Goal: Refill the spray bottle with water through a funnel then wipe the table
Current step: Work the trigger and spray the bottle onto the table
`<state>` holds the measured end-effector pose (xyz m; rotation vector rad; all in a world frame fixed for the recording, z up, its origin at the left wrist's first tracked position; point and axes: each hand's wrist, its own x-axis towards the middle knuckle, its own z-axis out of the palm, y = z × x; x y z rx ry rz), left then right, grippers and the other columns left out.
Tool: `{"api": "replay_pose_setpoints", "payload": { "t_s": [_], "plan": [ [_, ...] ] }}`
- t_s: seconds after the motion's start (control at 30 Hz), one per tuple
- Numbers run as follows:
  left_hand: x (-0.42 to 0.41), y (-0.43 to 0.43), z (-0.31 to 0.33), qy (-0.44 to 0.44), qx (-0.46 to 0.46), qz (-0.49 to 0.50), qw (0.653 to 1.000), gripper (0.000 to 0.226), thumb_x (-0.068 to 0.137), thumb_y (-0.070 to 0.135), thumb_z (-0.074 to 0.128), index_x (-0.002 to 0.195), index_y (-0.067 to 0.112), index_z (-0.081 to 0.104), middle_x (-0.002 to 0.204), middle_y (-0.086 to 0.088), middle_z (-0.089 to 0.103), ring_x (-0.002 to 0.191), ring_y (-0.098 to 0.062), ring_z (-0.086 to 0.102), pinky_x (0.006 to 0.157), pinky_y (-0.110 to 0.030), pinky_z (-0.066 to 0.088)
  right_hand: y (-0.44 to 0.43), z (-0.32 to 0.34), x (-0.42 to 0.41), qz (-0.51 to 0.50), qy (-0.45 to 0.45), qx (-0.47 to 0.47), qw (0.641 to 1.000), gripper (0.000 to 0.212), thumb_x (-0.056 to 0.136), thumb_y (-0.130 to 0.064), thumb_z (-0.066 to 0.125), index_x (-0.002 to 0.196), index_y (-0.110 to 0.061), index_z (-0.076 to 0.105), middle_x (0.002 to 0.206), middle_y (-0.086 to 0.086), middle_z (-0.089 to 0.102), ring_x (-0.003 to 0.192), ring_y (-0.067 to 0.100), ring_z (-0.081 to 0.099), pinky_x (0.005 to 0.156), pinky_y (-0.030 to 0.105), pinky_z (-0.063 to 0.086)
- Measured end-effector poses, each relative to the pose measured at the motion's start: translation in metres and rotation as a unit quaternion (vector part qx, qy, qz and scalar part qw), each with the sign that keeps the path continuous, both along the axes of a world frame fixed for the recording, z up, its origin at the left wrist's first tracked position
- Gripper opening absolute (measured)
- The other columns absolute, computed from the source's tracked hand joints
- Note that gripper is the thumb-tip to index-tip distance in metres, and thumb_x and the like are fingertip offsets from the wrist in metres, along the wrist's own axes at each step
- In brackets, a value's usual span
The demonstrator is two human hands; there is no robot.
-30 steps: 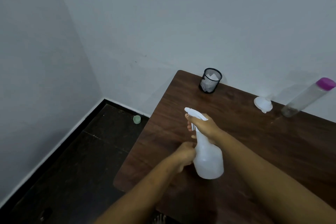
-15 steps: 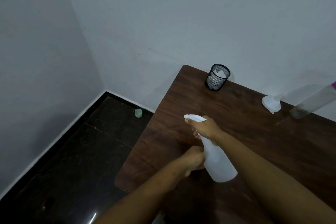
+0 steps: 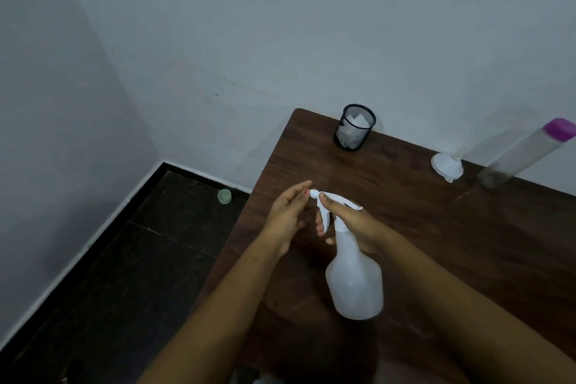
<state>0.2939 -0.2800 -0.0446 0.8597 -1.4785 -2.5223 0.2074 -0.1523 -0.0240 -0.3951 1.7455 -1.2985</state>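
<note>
Right hand (image 3: 352, 221) grips spray bottle (image 3: 355, 284) — near table (image 3: 268, 165) edge.
</note>
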Motion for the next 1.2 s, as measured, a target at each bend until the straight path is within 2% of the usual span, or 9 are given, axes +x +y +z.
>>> {"api": "replay_pose_setpoints", "payload": {
  "t_s": [0.13,0.37,0.5,0.6,0.73,0.83,0.93,1.07,1.2],
  "plan": [
    [-0.007,0.003,0.000,0.000,-0.022,-0.006,1.000,0.017,0.095,0.022,0.055,0.101,0.021,0.071,0.099,-0.001,0.073,0.097,-0.017,0.067,0.086,-0.035,0.055,0.004,0.000,0.001,-0.010,0.014,0.000,1.000,0.044,0.071,-0.068,0.060,0.094,-0.032,0.072,0.077,0.001,0.070,0.071,0.014,0.069,0.061,0.025,0.053],
    [-0.013,0.006,0.009,0.029,0.005,-0.002,1.000,0.025,0.093,0.022,0.056,0.103,0.002,0.067,0.085,-0.007,0.070,0.076,-0.014,0.068,0.075,-0.027,0.056,0.004,0.005,0.006,-0.018,0.064,-0.003,0.998,0.050,0.084,-0.064,0.050,0.113,-0.026,0.065,0.068,-0.001,0.065,0.064,0.010,0.066,0.056,0.021,0.052],
    [-0.014,0.006,0.017,0.070,0.019,-0.022,0.997,0.020,0.095,0.012,0.052,0.106,0.000,0.062,0.079,-0.013,0.065,0.058,-0.020,0.060,0.056,-0.031,0.054,0.004,0.006,0.005,-0.039,0.034,0.005,0.999,0.038,0.087,-0.060,0.051,0.082,-0.028,0.071,0.065,0.002,0.067,0.063,0.013,0.066,0.054,0.022,0.050],
    [-0.011,0.007,0.017,0.105,0.029,-0.063,0.992,0.019,0.094,0.003,0.050,0.109,0.002,0.061,0.079,-0.012,0.065,0.052,-0.021,0.057,0.048,-0.031,0.052,0.008,0.005,0.004,-0.052,0.003,0.004,0.999,0.029,0.089,-0.058,0.051,0.087,-0.037,0.071,0.067,0.000,0.068,0.065,0.012,0.066,0.056,0.022,0.051],
    [-0.005,-0.002,0.011,0.109,0.038,-0.094,0.989,0.036,0.087,-0.013,0.041,0.092,0.011,0.066,0.111,-0.005,0.068,0.090,-0.019,0.065,0.082,-0.035,0.053,0.010,0.009,0.007,-0.006,0.056,-0.012,0.998,0.021,0.093,-0.055,0.045,0.101,-0.055,0.065,0.069,-0.002,0.064,0.067,0.009,0.065,0.056,0.022,0.051],
    [-0.003,-0.006,0.010,0.117,0.087,-0.084,0.986,0.029,0.081,-0.001,0.041,0.086,0.014,0.065,0.122,-0.005,0.065,0.116,-0.025,0.057,0.102,-0.041,0.041,0.012,0.011,0.007,0.016,0.076,-0.008,0.997,0.021,0.095,-0.053,0.043,0.106,-0.055,0.061,0.071,0.001,0.061,0.069,0.010,0.064,0.057,0.023,0.052],
    [-0.009,-0.003,0.013,0.075,0.104,-0.038,0.991,0.020,0.094,0.023,0.044,0.102,0.017,0.062,0.118,0.000,0.068,0.119,-0.023,0.056,0.098,-0.039,0.043,0.015,0.011,0.009,0.023,0.078,-0.006,0.997,0.022,0.095,-0.053,0.043,0.109,-0.054,0.058,0.077,0.003,0.062,0.073,0.009,0.063,0.060,0.022,0.053],
    [-0.018,0.007,0.017,-0.082,0.001,-0.064,0.995,0.041,0.092,0.051,0.049,0.103,0.014,0.065,0.102,-0.006,0.070,0.101,-0.024,0.064,0.093,-0.041,0.049,0.013,0.006,0.013,0.007,0.070,-0.014,0.997,0.030,0.094,-0.054,0.044,0.116,-0.043,0.062,0.073,0.003,0.061,0.071,0.013,0.063,0.058,0.024,0.051],
    [-0.014,0.016,0.016,-0.072,-0.004,-0.025,0.997,0.040,0.088,0.044,0.060,0.093,0.004,0.067,0.075,-0.010,0.067,0.073,-0.021,0.065,0.079,-0.036,0.055,0.012,0.004,0.016,0.002,0.070,-0.018,0.997,0.044,0.090,-0.061,0.047,0.107,-0.025,0.065,0.069,0.004,0.061,0.066,0.014,0.062,0.055,0.024,0.050]
  ]
}}
